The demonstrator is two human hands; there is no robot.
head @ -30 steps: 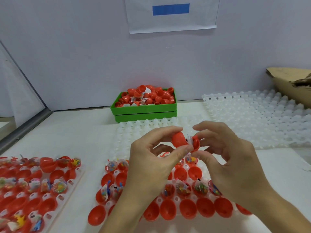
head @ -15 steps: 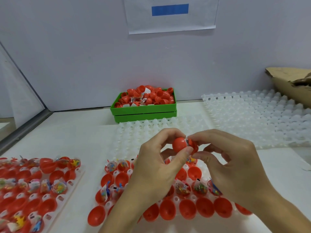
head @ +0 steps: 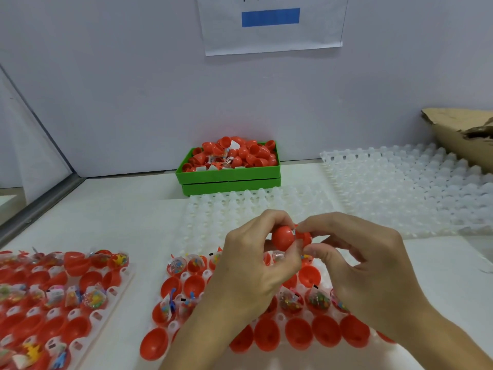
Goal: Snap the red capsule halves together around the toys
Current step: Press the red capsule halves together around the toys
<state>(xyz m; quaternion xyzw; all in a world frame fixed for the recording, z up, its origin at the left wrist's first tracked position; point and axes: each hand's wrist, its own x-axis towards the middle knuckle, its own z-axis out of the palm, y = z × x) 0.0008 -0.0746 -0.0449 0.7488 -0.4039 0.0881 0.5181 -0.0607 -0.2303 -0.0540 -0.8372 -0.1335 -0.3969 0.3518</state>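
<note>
Since the previous frames, my left hand (head: 256, 265) and right hand (head: 365, 265) have brought the two glossy red plastic capsule halves (head: 286, 237) from visibly apart to nearly mated. Fingertips of both hands pinch them above the white tray's (head: 173, 325) far edge. Press squarely along one axis (toy wrapper protrudes at the seam; tuck it first).

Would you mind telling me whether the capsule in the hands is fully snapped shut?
Not fully: the red capsule shows a sliver of wrapper at the seam between its halves.
</note>
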